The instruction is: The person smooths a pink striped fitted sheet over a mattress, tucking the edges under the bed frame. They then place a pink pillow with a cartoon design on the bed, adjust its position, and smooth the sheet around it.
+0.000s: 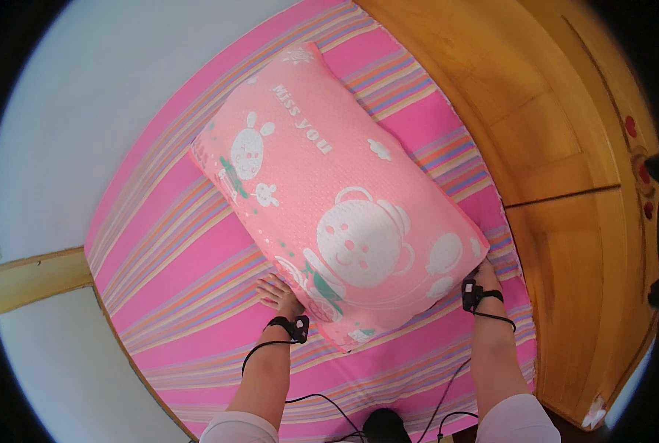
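A pink pillow [307,199] with white cartoon animals and green details lies slantwise on a bed covered with a pink striped sheet [196,295]. My left hand [279,294] is at the pillow's lower left edge, its fingers spread over the sheet and its palm side next to the pillow. Close against the lower right corner of the pillow is my right hand [485,276]; its fingers are hidden by the pillow, so their grip does not show. Each wrist wears a black strap with a small device and a cable.
A yellow-brown wooden panel [521,125] with red decorations borders the bed on the right. White wall [108,81] fills the upper left, with a wooden strip [41,277] below it. Black cables [329,402] hang near the lower edge.
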### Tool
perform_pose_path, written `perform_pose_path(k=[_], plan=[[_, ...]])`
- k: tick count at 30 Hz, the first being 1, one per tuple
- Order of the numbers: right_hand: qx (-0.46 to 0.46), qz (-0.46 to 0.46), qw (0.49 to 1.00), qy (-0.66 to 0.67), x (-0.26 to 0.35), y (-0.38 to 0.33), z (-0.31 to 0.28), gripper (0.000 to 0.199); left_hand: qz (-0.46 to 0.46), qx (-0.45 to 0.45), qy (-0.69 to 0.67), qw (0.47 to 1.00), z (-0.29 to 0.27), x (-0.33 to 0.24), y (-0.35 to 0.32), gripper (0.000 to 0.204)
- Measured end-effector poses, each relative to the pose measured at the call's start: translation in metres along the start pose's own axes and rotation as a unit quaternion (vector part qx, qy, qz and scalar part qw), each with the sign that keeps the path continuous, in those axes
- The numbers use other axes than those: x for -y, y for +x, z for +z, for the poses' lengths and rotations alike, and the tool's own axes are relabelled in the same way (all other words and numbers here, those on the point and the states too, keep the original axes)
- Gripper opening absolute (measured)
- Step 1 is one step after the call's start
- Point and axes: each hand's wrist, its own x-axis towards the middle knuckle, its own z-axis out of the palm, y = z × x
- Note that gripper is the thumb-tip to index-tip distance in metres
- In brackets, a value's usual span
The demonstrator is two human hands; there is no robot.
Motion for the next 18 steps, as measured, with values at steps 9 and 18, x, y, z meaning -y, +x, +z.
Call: perform_pose_path(k=[9,18], plan=[[0.087,0.008,0.988,0.128,-0.016,0.030,-0.001,0.041,0.021,-0.007,0.019,1.000,0.003,0.005,0.001,0.132],[0.072,0.102,0.960,0.251,-0.007,0.026,0.003,0.040,0.055,-0.006,0.111,0.992,0.032,0.025,0.015,0.129]])
